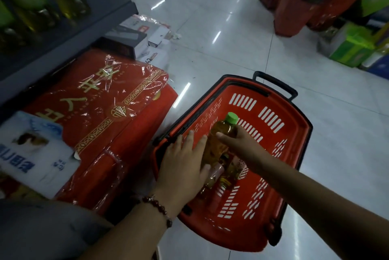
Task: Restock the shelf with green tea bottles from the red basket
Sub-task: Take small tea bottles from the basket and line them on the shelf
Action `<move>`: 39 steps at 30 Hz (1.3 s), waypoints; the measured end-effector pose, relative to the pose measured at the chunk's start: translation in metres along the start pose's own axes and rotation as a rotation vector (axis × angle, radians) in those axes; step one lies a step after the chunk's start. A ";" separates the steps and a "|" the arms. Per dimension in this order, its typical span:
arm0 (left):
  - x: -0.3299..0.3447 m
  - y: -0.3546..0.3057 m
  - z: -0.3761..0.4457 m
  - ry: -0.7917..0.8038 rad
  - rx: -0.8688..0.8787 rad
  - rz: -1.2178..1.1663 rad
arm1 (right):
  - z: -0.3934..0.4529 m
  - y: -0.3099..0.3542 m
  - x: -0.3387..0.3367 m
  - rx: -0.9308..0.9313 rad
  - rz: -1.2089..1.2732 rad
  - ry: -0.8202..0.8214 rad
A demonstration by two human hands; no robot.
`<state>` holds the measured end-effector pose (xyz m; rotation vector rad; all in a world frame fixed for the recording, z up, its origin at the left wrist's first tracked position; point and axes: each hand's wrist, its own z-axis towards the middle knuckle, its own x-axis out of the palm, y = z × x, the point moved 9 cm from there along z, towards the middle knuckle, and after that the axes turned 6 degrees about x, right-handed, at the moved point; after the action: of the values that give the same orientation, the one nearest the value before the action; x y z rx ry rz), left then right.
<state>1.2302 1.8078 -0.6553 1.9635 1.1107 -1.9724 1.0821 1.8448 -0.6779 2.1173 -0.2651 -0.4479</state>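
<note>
While basket-bound, bottle (223, 135) sits between both hands (183, 165).

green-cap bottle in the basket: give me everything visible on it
The bottle looks like clear plastic holding amber liquid, with a bright green screw cap on. It is tilted inside the red basket, cap pointing away from the person. The right hand grips it just under the shoulder; the left hand lies open against its lower side. Its label is blurred.

dim, ceiling lights glare on the floor (210, 17), edges blurred and warped.
</note>
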 end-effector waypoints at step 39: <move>-0.178 0.189 -0.451 -0.999 -0.509 -0.847 | -0.289 0.123 0.419 -0.671 -0.188 0.852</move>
<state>1.7262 1.8655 -0.5095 0.1055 1.9175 -2.1685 1.5807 1.8476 -0.5188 1.4944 0.5131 0.2621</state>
